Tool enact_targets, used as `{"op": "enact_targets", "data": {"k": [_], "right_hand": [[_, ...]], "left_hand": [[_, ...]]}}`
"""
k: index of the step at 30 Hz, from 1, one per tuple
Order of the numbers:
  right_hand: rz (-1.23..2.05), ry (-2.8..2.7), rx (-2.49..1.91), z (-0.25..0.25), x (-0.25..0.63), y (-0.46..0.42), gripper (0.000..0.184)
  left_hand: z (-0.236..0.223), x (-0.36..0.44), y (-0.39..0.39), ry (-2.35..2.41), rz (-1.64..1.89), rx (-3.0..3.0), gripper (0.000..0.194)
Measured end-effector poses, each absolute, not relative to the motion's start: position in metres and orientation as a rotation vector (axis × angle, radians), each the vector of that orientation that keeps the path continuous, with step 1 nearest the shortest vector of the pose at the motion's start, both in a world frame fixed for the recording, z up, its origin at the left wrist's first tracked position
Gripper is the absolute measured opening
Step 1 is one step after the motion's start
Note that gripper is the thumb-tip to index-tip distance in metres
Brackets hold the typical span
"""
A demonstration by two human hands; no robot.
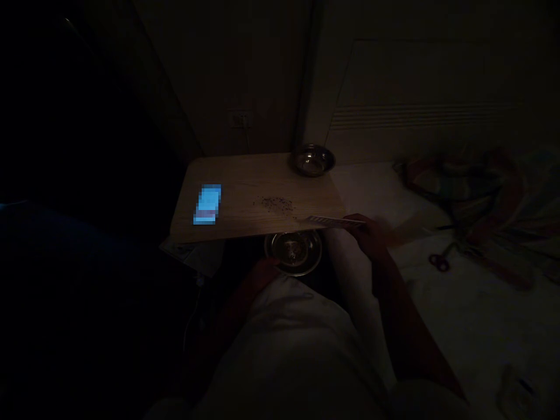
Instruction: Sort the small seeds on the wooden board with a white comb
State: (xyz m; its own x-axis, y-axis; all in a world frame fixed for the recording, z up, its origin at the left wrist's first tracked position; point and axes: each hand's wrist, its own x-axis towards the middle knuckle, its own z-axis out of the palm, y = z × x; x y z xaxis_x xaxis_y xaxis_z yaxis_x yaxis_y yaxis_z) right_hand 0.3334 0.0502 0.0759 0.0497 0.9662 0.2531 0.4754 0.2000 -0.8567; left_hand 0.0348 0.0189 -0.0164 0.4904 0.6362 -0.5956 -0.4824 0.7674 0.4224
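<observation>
Deep shadow fills the left side of a dim room, broken by a bluish patch (44,239) low down. A lit phone (207,204), its screen blurred into blocks, lies on the left end of a pale wood-grained tabletop (238,175). Behind the table, a cord hangs from a wall outlet (240,119). At the near edge, the person's left hand (266,269) is closed on the left rim of a lower metal bowl (318,258), held just below the tabletop; its contents are too dark to name. Small dark bits (277,205) lie scattered mid-table, above that bowl in the view. A second metal bowl (305,172) sits at the far right corner. Near the right edge, a thin striped strip (328,221) reaches over the wood toward the bits, pinched in the right hand (363,229). Farther right, a ridged panel (420,116) lines the wall above a pale, sheet-like surface (464,332), where patterned cloth (459,181) lies bunched, with purple-handled scissors (440,262) near it.
</observation>
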Motion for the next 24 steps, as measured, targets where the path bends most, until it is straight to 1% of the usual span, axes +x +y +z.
{"op": "enact_targets", "data": {"k": [3, 5, 9, 16, 24], "right_hand": [[0.756, -1.603, -1.366, 0.077, 0.331, 0.049, 0.019], [0.741, -1.593, -1.354, 0.078, 0.330, 0.050, 0.019], [0.595, -1.557, -1.362, 0.081, 0.324, 0.054, 0.017], [0.571, -1.625, -1.402, 0.089, 0.316, 0.057, 0.018], [0.612, -1.638, -1.378, 0.084, 0.320, 0.058, 0.018]], "left_hand": [[-0.016, 0.036, 0.018, 0.778, 0.743, 0.210, 0.023], [-0.017, 0.036, 0.016, 0.783, 0.763, 0.213, 0.021], [-0.018, 0.033, 0.014, 0.863, 0.784, 0.229, 0.014], [-0.003, 0.037, 0.017, 0.807, 0.749, 0.235, 0.018], [-0.014, 0.036, 0.013, 0.815, 0.779, 0.246, 0.020]]}}
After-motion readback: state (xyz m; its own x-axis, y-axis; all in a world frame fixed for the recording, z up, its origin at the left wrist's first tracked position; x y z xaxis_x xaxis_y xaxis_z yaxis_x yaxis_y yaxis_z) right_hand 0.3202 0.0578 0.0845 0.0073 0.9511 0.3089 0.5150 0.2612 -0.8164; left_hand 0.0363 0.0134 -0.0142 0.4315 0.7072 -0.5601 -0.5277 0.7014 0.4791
